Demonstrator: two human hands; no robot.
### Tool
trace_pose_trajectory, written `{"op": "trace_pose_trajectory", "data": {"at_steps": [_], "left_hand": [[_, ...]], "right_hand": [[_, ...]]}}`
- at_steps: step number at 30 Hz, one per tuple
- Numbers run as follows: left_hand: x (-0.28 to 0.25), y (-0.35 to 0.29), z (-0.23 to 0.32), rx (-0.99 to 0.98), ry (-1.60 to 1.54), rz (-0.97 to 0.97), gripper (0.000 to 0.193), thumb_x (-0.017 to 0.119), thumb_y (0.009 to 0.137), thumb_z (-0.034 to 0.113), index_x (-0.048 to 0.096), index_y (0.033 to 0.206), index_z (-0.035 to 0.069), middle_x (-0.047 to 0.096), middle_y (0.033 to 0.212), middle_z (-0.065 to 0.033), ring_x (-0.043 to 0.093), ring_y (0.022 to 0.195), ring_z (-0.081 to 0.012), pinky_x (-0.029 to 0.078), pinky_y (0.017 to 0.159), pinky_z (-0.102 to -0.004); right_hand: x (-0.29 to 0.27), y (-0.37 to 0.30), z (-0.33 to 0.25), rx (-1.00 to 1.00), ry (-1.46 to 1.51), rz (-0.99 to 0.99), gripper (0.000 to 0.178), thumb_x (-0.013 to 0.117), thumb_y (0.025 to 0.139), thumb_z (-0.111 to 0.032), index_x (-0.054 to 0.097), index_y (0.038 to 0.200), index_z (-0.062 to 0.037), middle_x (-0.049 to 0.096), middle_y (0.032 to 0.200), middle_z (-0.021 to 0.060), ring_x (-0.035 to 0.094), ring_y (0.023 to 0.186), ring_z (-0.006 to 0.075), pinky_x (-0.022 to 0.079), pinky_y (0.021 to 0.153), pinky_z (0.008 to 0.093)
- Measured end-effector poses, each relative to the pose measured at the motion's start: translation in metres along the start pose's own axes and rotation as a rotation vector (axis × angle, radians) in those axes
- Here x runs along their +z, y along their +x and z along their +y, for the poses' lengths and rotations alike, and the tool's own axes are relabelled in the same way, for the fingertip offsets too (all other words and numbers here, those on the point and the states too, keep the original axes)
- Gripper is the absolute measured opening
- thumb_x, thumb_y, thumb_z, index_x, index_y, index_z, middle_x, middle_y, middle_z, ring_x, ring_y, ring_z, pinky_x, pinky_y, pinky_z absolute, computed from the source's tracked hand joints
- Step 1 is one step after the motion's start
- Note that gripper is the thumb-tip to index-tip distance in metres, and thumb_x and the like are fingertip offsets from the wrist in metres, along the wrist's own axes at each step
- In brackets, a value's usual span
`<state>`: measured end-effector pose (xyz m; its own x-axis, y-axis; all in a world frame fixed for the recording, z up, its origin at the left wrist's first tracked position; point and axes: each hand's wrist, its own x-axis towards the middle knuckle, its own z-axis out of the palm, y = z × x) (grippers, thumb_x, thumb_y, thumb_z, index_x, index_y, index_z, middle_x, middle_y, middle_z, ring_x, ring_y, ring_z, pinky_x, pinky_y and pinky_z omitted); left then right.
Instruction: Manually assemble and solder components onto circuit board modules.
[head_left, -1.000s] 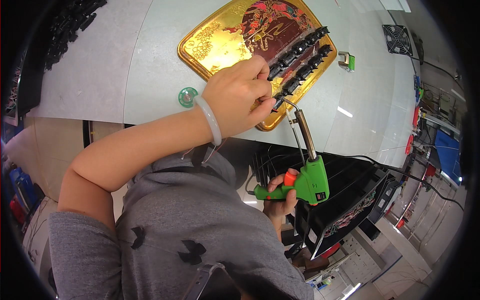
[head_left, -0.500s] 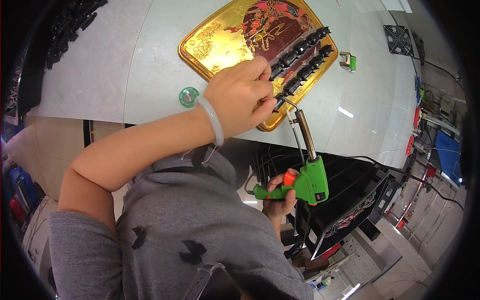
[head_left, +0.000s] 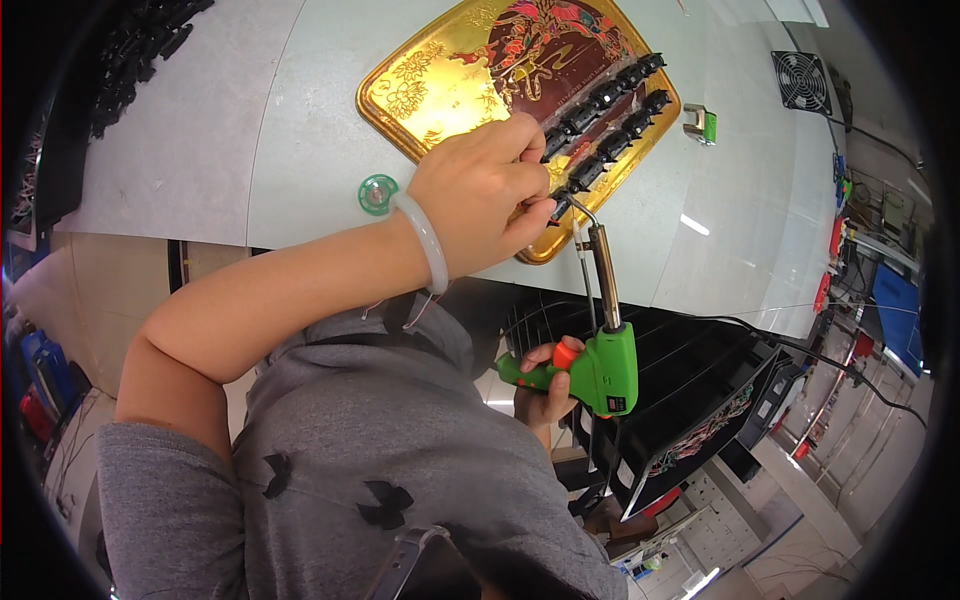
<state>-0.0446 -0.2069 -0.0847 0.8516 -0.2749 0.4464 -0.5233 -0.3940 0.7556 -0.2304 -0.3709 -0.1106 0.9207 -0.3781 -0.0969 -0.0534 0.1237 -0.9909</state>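
Note:
My right hand (head_left: pixel 548 385) grips a green soldering gun (head_left: pixel 612 372), a finger at its orange trigger. Its metal barrel points up to the tray, and the bent tip (head_left: pixel 580 205) is at the near end of a row of small black parts (head_left: pixel 588 173). Beside that tip my left hand (head_left: pixel 485 190) is closed in a pinch; what its fingers hold is hidden. It hovers over the near edge of a gold decorated tray (head_left: pixel 430 75). A second row of black parts (head_left: pixel 606 95) lies farther up on the tray.
A green solder spool (head_left: pixel 378 195) lies by my left wrist. Right of the tray sits a small metal-and-green item (head_left: pixel 700 125). Black parts are heaped (head_left: pixel 140 65) at far left. Below the table edge stands a black bin (head_left: pixel 690 400) with wires. A fan (head_left: pixel 801 80) is at far right.
My right hand and the soldering gun's body have shifted slightly left and down, while the tip stays by the same end of the row. My left hand has barely moved.

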Motion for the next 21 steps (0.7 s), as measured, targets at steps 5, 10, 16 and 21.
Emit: {"op": "trace_pose_trajectory", "data": {"at_steps": [5, 10, 16, 21], "left_hand": [[0.000, 0.001, 0.000, 0.004, 0.000, 0.001, 0.010, 0.063, 0.064, 0.005, 0.053, 0.061, 0.002, 0.045, 0.074, -0.0065, 0.049, 0.061, -0.0207, 0.042, 0.054, -0.0291], [0.000, 0.001, 0.001, -0.010, 0.005, -0.009, 0.011, 0.062, 0.064, 0.006, 0.052, 0.061, 0.002, 0.045, 0.074, -0.0066, 0.049, 0.061, -0.0206, 0.042, 0.054, -0.0289], [-0.001, 0.000, 0.000, -0.017, 0.005, -0.020, 0.011, 0.062, 0.065, 0.006, 0.053, 0.061, 0.002, 0.045, 0.074, -0.0066, 0.050, 0.063, -0.0211, 0.042, 0.055, -0.0291], [-0.001, 0.000, 0.000, -0.026, 0.014, -0.029, 0.013, 0.063, 0.065, 0.010, 0.053, 0.060, 0.004, 0.045, 0.076, -0.0056, 0.050, 0.066, -0.0212, 0.042, 0.056, -0.0309]], "right_hand": [[0.001, -0.003, 0.009, -0.005, 0.016, 0.014, 0.052, 0.053, 0.081, -0.033, 0.038, 0.113, 0.0053, 0.053, 0.072, 0.0141, 0.049, 0.061, 0.0175, 0.042, 0.057, 0.0263], [0.003, -0.002, 0.013, -0.047, -0.015, 0.000, 0.052, 0.054, 0.081, -0.033, 0.038, 0.113, 0.0047, 0.053, 0.072, 0.0141, 0.050, 0.062, 0.0177, 0.042, 0.058, 0.0266], [0.003, -0.002, 0.016, -0.071, -0.059, 0.004, 0.050, 0.055, 0.081, -0.032, 0.040, 0.112, 0.0043, 0.054, 0.073, 0.0146, 0.050, 0.061, 0.0176, 0.043, 0.056, 0.0260], [0.005, -0.002, 0.018, -0.068, -0.041, 0.013, 0.051, 0.057, 0.080, -0.033, 0.041, 0.112, 0.0028, 0.055, 0.072, 0.0135, 0.051, 0.062, 0.0175, 0.043, 0.057, 0.0260]]}}
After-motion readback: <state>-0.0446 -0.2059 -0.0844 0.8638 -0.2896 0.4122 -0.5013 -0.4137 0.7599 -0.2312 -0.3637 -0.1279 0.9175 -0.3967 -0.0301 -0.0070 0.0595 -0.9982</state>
